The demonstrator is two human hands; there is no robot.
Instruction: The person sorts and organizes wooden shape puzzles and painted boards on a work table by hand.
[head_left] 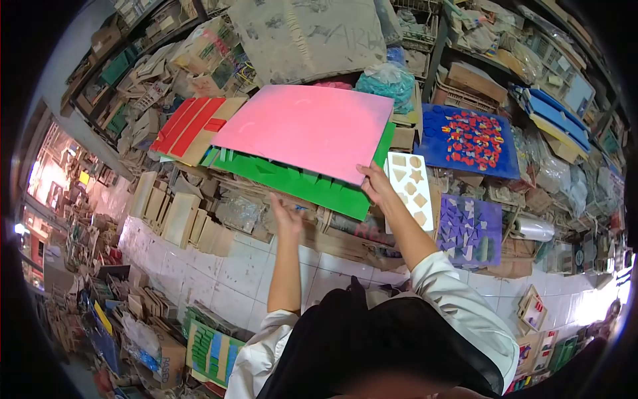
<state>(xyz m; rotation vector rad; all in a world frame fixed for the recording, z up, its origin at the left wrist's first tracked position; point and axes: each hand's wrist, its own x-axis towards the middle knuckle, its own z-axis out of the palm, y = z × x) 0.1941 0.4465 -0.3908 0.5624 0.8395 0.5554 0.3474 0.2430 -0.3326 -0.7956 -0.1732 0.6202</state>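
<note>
A large pink board (306,128) lies on top of a green board (302,185) with cut notches, over a heap of wooden parts. My right hand (376,183) grips the pink board at its near right corner. My left hand (287,214) is raised just below the green board's near edge, fingers apart, holding nothing. Both arms reach forward from white sleeves.
Red and tan boards (193,130) lie left of the pink one. A blue board with red pieces (470,141), a white shape-cutout panel (412,189) and a purple mosaic panel (469,229) sit at the right. Wooden blocks (176,216) stand along the white tiled ledge (219,272). Cluttered shelves surround.
</note>
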